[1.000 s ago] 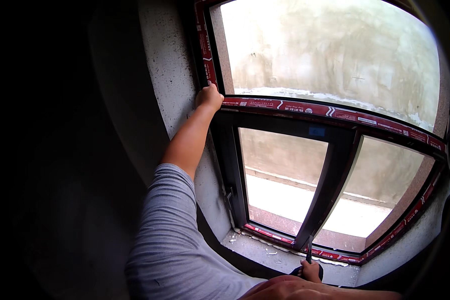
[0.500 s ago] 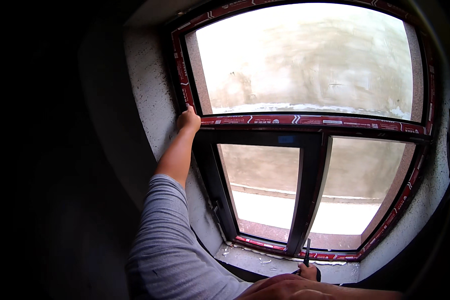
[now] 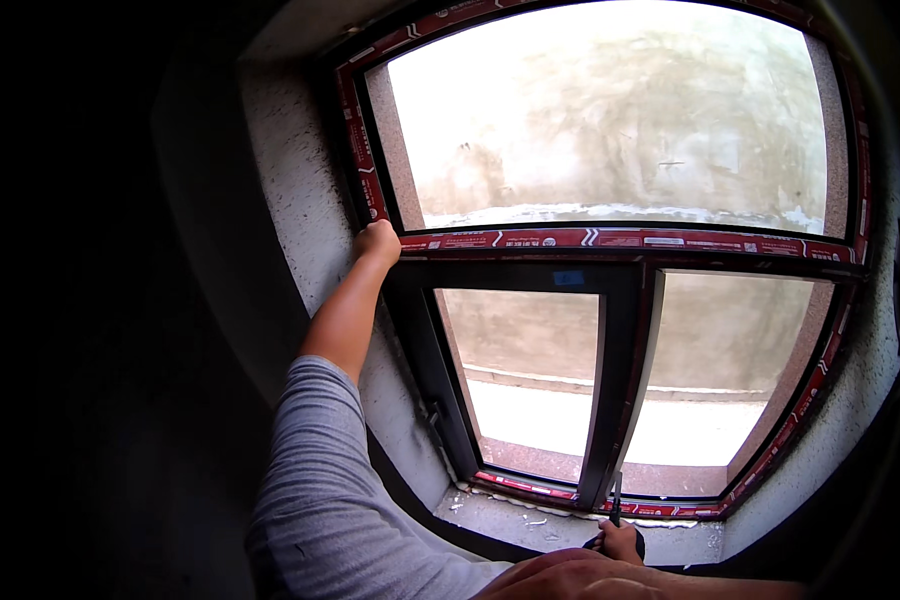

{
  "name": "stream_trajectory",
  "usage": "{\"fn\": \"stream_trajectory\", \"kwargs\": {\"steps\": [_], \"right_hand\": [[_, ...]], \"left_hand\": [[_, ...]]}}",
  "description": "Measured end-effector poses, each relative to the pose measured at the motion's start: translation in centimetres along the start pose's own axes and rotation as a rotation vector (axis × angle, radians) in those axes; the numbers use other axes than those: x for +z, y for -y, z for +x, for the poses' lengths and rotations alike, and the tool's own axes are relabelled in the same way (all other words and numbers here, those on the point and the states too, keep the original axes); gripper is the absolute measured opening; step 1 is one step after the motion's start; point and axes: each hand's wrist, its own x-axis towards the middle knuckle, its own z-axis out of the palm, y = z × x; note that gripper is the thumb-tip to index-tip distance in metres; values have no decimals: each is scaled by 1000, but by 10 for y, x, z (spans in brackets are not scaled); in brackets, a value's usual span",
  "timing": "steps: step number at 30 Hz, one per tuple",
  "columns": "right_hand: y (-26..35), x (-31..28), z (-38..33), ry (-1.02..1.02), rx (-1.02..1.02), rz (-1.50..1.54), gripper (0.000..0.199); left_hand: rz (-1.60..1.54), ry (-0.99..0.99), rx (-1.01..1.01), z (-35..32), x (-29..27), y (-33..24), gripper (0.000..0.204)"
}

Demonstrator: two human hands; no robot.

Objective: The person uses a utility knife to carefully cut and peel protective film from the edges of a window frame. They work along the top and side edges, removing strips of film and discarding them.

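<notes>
Left hand [image 3: 378,243]: at red-wrapped window frame [image 3: 545,239]; can't tell its grip.
Right hand [image 3: 622,541]: grip wraps thin, straight, dark tool [image 3: 616,512].
Tool: looks light, stiff; hold its lower end.

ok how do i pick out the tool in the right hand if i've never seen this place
Find the big window with red film on its frame, then drop to the pale sill below it. There the right hand grips a slim, dark tool pointing up; unlike the long frame bars behind it, it is short and rises from a fist.
</notes>
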Motion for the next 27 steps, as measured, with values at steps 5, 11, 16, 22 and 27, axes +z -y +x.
{"fn": "stream_trajectory", "kwargs": {"steps": [5,11,16,22,27], "right_hand": [[9,-2,-10,0,-1,17,21],[2,0,-12,-2,6,33,20],[1,1,-17,-25,-17,52,17],[14,4,-6,-45,15,26,22],[9,6,4,-38,37,-8,18]], "left_hand": [[-6,31,-13,-7,-17,-10,23],[154,33,82,-2,-17,-5,22],[75,-18,79,-13,-24,-2,28],[137,38,186,-2,-23,14,26],[25,315,114,-9,-39,17,35]]}}
